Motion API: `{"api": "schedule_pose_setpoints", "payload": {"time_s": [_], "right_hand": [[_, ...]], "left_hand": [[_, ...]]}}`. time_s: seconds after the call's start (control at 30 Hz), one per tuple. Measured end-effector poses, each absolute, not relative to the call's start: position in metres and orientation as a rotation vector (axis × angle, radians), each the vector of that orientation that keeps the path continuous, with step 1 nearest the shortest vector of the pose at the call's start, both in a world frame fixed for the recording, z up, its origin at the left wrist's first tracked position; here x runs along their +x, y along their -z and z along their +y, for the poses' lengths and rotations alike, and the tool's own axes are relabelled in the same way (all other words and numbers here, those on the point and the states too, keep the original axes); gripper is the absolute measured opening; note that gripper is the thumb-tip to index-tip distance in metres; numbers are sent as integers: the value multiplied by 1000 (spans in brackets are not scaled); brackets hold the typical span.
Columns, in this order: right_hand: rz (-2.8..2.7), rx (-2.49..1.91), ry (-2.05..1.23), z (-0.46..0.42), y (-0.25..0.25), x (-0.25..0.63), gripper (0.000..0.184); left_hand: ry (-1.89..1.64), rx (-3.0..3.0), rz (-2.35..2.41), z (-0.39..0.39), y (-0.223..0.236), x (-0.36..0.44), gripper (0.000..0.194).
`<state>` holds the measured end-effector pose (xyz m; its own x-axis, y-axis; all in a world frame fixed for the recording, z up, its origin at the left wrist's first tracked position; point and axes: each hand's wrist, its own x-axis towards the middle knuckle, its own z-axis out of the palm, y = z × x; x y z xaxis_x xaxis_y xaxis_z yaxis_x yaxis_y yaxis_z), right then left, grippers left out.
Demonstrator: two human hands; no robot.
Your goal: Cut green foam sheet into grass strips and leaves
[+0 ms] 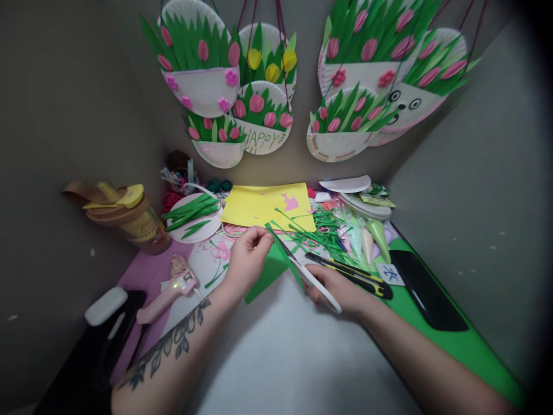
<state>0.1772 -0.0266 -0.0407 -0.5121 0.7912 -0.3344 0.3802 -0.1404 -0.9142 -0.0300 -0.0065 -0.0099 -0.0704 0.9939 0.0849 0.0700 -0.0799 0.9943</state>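
My left hand (248,256) is closed, its thumb and fingers pinching the top end of a narrow piece of green paper (280,243). My right hand (334,288) grips a pair of scissors with white handles (323,291), and the blades lie along the green paper strip. A larger sheet of green paper (268,272) rests below, between my hands. Close beyond my right hand is a pile of thin green paper strips (330,227). Two black and yellow utility knives (360,276) lie just right of the scissors.
Yellow paper (259,204) lies at the back. Left are a paper plate with green cut leaves (194,216), a pink glue gun (166,297) and a cup (144,225). Right are bags of coloured clay-like material (367,242) and a black phone (425,288). Paper-plate flower baskets (201,92) hang above.
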Motion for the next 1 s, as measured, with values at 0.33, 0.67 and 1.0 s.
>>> {"api": "schedule_pose_setpoints", "payload": {"time_s": [0.33,0.67,1.0], "right_hand": [[-1756,-1276,-1721,-23,41,181,15],[-1749,-1257,-1729,-22,39,182,17],[-1712,-1312,-1730,-19,44,185,16]], "left_hand": [[-1264,1326,1278,-5,6,-32,19],[-1197,1469,1284,-5,4,-34,19],[-1165,1448,1262,-3,6,-36,19]]}}
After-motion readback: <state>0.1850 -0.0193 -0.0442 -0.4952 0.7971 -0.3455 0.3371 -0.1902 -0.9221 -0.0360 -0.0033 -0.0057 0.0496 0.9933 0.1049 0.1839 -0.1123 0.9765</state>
